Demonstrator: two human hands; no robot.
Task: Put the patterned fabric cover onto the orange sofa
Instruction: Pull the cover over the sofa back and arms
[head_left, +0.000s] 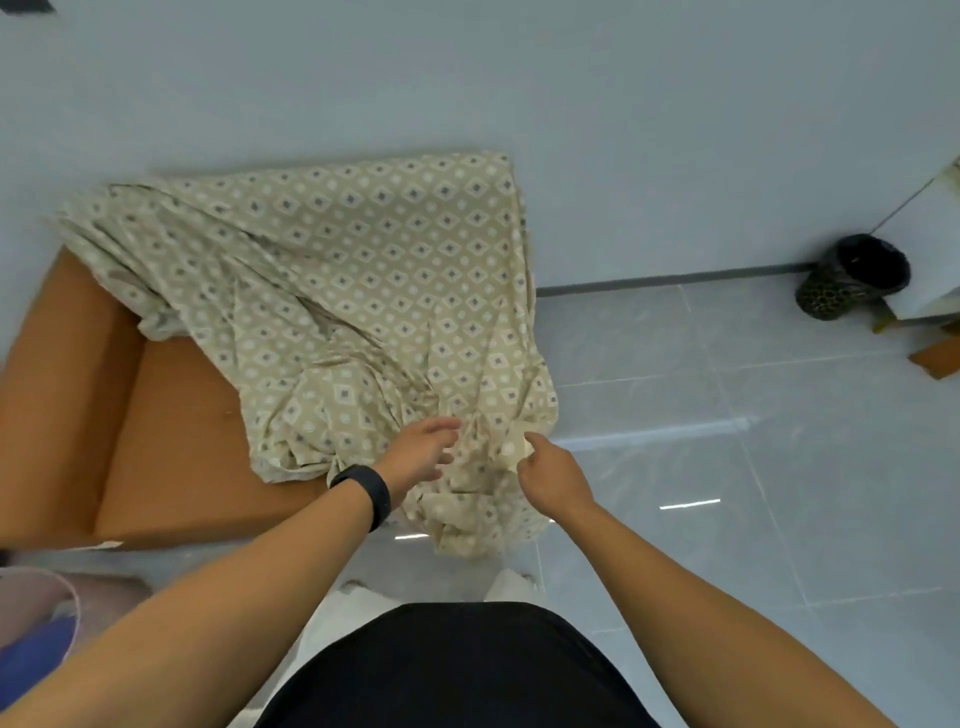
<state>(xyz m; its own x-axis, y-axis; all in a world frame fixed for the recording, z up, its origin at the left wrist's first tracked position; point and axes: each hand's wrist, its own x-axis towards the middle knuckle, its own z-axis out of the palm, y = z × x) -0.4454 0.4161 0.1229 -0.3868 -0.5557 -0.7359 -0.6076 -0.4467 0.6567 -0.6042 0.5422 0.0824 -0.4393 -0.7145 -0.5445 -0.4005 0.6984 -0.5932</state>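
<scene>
The patterned fabric cover (363, 270), beige with small diamond motifs, lies draped over the back and right side of the orange sofa (171, 415). Its lower corner is bunched and hangs off the sofa's front right corner toward the floor. My right hand (545, 473) pinches a fold of that bunched corner. My left hand (423, 449), with a black band on the wrist, hovers with fingers spread just left of the same bunch, touching or nearly touching the cloth. The sofa's left arm and left part of the seat are bare.
A dark patterned bin (852, 273) lies tipped against the wall at the right, beside white and orange boards (930, 312). Grey glossy floor tiles (727, 441) stretch to the right of the sofa. A pink and blue object (36, 623) sits at the lower left.
</scene>
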